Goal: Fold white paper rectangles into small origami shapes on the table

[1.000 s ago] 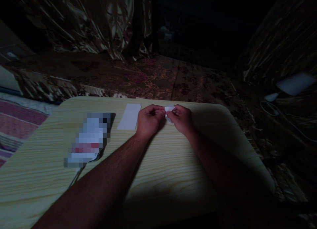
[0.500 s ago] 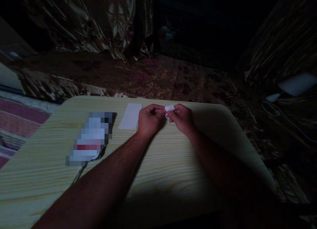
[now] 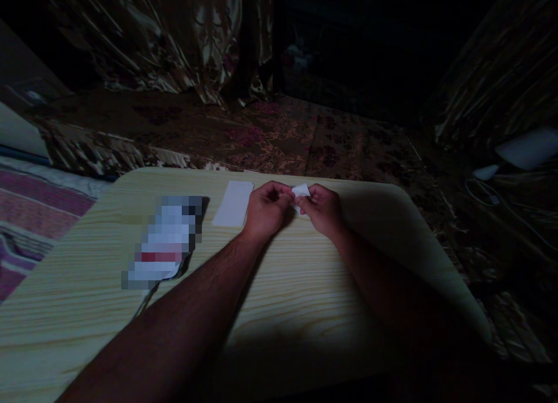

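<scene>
A small white piece of paper (image 3: 301, 190) is pinched between my two hands, just above the far half of the table. My left hand (image 3: 267, 208) is closed, its thumb and fingertips on the paper's left side. From the right, my right hand (image 3: 323, 207) grips the same piece, thumb on the near face. The fingers cover much of it, so its full shape and any folds cannot be made out. Just left of my left hand lies a stack of white paper sheets (image 3: 232, 203), flat on the table.
The light wood-grain table (image 3: 279, 310) has rounded corners. On its left lies a blurred-out pale object (image 3: 163, 240) with a cable (image 3: 143, 304). Beyond the far edge is a patterned cloth-covered surface (image 3: 261, 132) below curtains (image 3: 209, 42). A striped cloth (image 3: 30, 211) shows at left.
The view has shifted slightly, so the table things sit a little farther right. Both hands keep hold of the paper, whose visible upper part is tilted a bit differently.
</scene>
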Tool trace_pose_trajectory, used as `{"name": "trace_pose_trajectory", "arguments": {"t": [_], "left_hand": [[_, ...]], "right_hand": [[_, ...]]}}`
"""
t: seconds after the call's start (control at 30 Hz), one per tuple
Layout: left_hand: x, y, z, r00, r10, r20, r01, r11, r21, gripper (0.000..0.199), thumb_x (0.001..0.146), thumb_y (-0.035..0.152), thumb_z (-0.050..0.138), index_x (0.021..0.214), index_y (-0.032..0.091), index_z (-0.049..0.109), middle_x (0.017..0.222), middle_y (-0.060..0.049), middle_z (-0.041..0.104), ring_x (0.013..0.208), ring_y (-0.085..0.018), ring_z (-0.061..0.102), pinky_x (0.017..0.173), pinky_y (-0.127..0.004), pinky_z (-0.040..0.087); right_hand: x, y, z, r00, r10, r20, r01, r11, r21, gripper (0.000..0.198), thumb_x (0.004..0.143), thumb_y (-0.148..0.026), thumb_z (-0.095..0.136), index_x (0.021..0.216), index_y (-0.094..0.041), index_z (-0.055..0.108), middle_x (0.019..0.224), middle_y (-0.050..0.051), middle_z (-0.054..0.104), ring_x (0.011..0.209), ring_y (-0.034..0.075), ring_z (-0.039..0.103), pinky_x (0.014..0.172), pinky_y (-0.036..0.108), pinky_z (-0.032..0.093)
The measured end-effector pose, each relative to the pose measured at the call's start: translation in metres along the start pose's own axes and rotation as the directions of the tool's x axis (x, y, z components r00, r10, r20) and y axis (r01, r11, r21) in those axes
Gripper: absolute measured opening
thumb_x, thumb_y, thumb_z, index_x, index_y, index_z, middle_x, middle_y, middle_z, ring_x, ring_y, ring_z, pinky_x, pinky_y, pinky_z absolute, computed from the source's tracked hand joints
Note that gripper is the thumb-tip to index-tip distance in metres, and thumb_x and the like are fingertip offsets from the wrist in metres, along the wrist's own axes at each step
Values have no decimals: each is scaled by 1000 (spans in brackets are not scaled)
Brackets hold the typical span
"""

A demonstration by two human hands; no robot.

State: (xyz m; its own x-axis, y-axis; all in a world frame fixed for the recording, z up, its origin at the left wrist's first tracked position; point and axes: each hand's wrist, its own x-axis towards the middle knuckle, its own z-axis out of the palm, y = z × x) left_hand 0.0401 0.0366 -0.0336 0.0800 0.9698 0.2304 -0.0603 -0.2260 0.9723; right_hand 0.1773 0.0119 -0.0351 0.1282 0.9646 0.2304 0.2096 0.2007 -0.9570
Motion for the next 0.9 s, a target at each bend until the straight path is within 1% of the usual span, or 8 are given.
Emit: {"name": "trace_pose_trajectory", "arguments": {"t": [0.1,0.23,0.37,0.47,0.53,0.67,0.77,0.9], "left_hand": [[1,-2,0,1000,2,-29,-2,1000,14,14,71,28,68,77,16,65,69,0,64,58,-10,54,56,-21,43],[1,-2,0,996,45,-72,-40,997,71,14,72,28,67,79,16,66,72,-1,66,62,-11,56,59,-21,45],[-1,-2,0,994,91,-54,-84,989,124,11,75,26,65,79,16,66,73,-1,66,64,-11,57,62,-22,46],[-2,-1,1,993,106,-42,-100,985,138,10,76,25,64,79,16,66,74,-1,67,65,-12,58,63,-23,47],[-2,-1,1,993,115,-36,-109,985,133,9,76,24,64,79,16,66,75,-2,68,66,-12,59,63,-23,47],[-2,-1,2,992,126,-29,-121,985,120,9,76,24,64,79,16,66,74,-2,68,67,-12,60,64,-23,48],[-2,-2,2,990,138,-34,-133,984,117,10,76,25,66,79,15,66,74,-2,68,66,-12,60,64,-23,48],[-2,-2,2,991,134,-4,-133,985,111,14,75,27,67,82,15,69,77,-3,70,69,-13,62,66,-24,50]], "right_hand": [[-1,-1,2,999,-42,-31,41,999,-30,22,73,-34,66,84,-19,54,75,0,65,59,11,58,54,22,45],[-5,-6,4,972,-177,-154,151,974,-170,30,71,-29,68,96,-21,52,83,-1,61,60,9,54,53,21,43],[-8,-10,2,920,-360,-158,294,896,-332,21,74,-22,65,94,-22,60,105,5,56,67,9,53,58,23,47],[-7,-8,1,881,-453,-137,380,849,-367,13,76,-18,63,88,-22,64,104,5,55,71,10,54,61,24,49],[-7,-7,1,873,-473,-119,402,836,-375,11,77,-18,62,87,-22,65,99,4,56,74,11,56,63,25,50],[-7,-6,1,883,-464,-74,403,829,-388,12,79,-18,61,88,-22,67,94,4,58,78,13,58,65,25,52],[-8,-6,1,889,-453,-70,389,827,-406,12,80,-18,60,89,-22,67,93,4,59,79,13,59,67,25,52],[-8,-7,1,891,-450,-67,385,824,-415,11,81,-19,59,87,-22,67,91,4,60,81,14,59,68,25,52]]}}
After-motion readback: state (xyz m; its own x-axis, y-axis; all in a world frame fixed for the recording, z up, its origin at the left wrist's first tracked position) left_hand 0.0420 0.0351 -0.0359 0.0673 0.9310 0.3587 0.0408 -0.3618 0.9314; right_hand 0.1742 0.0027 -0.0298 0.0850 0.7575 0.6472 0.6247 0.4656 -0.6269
